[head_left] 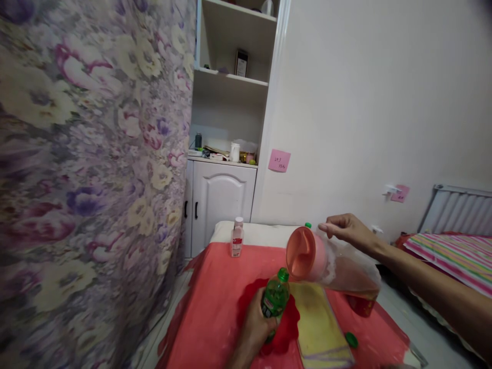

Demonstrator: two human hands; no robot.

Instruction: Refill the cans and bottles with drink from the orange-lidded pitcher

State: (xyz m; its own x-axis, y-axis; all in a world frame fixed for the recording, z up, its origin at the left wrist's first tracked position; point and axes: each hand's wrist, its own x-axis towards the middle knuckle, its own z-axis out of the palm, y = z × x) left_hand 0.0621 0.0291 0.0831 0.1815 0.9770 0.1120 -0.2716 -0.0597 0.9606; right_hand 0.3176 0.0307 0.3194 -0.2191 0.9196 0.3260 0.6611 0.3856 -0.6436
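Observation:
My left hand (253, 328) is wrapped round a green plastic bottle (275, 297), held upright with a slight tilt over a red scalloped dish or mat (246, 300). To the right, a clear pitcher with a pink rim (319, 253) is tipped almost onto its side, its mouth facing left just above the bottle's neck. Brownish liquid (363, 302) lies in its lower end. Closed fingers of my right hand (344, 228) are at the pitcher's upper side, seemingly on its handle, which I cannot see clearly. A green cap (351, 339) lies near the table's right edge.
A small clear bottle with a white cap (237, 238) stands at the back left of the red-covered table (215, 287). Yellow booklets (317, 323) lie beside the dish. Another green cap (308, 225) shows behind the pitcher. A floral curtain (96, 179) hangs left; a bed (457, 251) stands right.

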